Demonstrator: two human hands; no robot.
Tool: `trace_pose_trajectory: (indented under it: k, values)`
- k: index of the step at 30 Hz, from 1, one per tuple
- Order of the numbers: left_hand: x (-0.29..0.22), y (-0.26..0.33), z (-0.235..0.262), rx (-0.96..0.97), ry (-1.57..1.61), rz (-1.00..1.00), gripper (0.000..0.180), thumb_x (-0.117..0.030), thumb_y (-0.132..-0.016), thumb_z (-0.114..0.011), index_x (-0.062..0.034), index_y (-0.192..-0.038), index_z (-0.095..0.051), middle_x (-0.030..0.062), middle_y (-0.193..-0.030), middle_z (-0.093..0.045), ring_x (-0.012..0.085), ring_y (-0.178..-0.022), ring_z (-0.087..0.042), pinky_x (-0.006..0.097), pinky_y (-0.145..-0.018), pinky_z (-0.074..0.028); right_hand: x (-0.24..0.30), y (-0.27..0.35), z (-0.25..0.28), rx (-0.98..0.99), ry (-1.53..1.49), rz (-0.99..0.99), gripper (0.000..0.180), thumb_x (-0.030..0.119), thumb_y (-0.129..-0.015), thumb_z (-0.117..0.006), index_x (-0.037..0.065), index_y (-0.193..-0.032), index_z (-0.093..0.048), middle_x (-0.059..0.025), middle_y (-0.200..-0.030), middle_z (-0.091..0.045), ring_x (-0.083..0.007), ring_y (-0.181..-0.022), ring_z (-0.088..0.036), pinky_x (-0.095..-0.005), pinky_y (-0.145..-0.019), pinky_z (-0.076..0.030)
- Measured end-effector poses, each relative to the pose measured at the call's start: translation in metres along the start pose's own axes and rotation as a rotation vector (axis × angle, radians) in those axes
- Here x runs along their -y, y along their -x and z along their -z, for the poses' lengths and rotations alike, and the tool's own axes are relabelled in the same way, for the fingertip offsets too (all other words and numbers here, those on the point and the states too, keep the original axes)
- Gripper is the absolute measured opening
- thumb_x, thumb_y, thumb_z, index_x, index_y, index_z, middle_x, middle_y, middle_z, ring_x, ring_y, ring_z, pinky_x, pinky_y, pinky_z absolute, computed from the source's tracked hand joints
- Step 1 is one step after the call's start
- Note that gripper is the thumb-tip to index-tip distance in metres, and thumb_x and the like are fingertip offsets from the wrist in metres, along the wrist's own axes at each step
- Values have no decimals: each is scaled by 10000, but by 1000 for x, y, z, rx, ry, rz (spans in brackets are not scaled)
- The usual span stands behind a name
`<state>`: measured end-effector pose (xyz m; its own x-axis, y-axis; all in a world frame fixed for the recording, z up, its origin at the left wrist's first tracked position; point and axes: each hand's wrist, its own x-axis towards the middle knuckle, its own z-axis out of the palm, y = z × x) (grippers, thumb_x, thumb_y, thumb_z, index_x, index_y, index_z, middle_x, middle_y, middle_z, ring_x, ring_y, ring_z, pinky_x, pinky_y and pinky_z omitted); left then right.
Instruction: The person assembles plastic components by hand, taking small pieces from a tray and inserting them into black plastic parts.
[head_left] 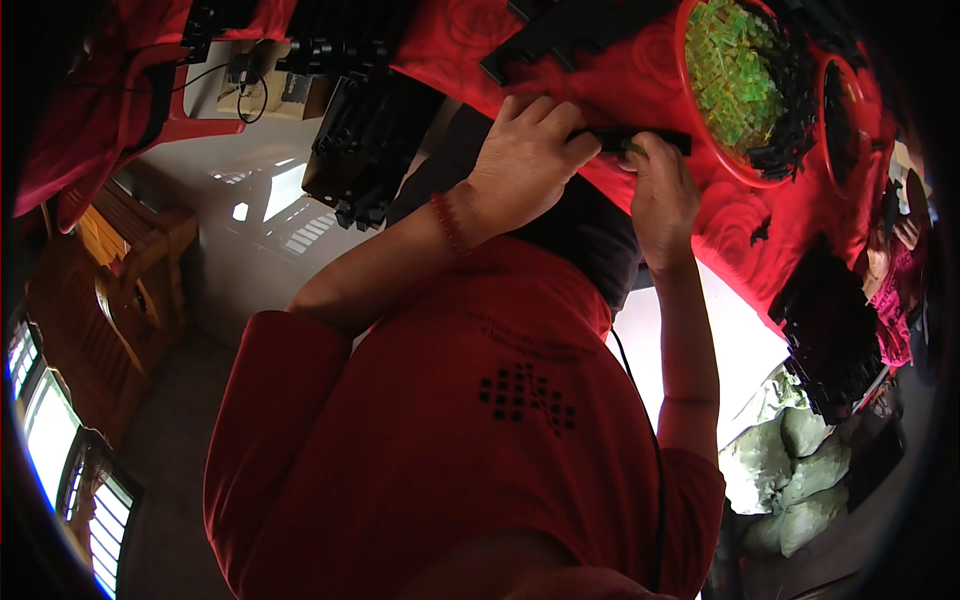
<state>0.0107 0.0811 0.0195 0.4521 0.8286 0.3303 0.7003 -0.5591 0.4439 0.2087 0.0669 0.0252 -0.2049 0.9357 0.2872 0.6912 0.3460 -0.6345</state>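
My left hand [528,158] is closed around one end of a long, narrow black plastic strip [612,136] above the edge of the red-covered table. Thumb and fingertips of my right hand [664,200] pinch the same strip farther along, and a bit of green shows at the pinch. That green bit is too small to name. Beyond my fingers lie other black strips [560,42] with notched edges. To the right of my hands stands a red-rimmed bowl [768,184] filled with clear yellow-green pieces [735,75] and small black parts [785,150].
Another red-rimmed bowl [828,165] holds dark pieces. Black parts are stacked at left [365,140] and at the table's right side [830,330]. Pale, full bags [800,465] lie lower right. Red and wooden chairs [130,250] stand left; another person's hand [906,232] shows far right.
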Motion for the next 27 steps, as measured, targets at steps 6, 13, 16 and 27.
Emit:
trace_pose_trajectory:
  k: [6, 13, 16, 27]
  values:
    - [1, -4, 4, -16, -3, -24, 243, -18, -747, -693, -186, -922, -708, -39, -909, -601, 172, -880, -601, 362, -852, -454, 9, -7, 6, 82, -77, -189, 183, -51, -927, -580, 1, -1103, -580, -131, -934, -660, -205, -787, -701, -277, -697, -574]
    - [-1, -4, 16, 35, 62, 15, 255, -57, -827, -682, -106, -1071, -627, 31, -968, -641, 227, -921, -631, 389, -816, -505, 14, -2, 7, -233, -488, -423, 166, 66, -1007, -544, -18, -1149, -521, -109, -955, -666, -159, -762, -694, -281, -701, -563]
    - [-4, -8, 31, 170, 184, 177, 272, -77, -879, -655, -85, -1142, -585, 65, -988, -647, 235, -897, -649, 381, -727, -545, 7, -4, 3, -282, -614, -439, 164, 80, -1015, -535, -17, -1145, -521, -108, -943, -664, -159, -766, -687, -277, -727, -561]
    - [10, -35, 37, 300, 81, -365, 386, -141, -877, -608, -258, -1244, -642, 53, -1007, -510, 191, -856, -632, 322, -628, -558, -4, -25, -6, -316, -879, -367, 128, 34, -1002, -522, -4, -1122, -547, -101, -940, -669, -151, -760, -656, -284, -768, -523]
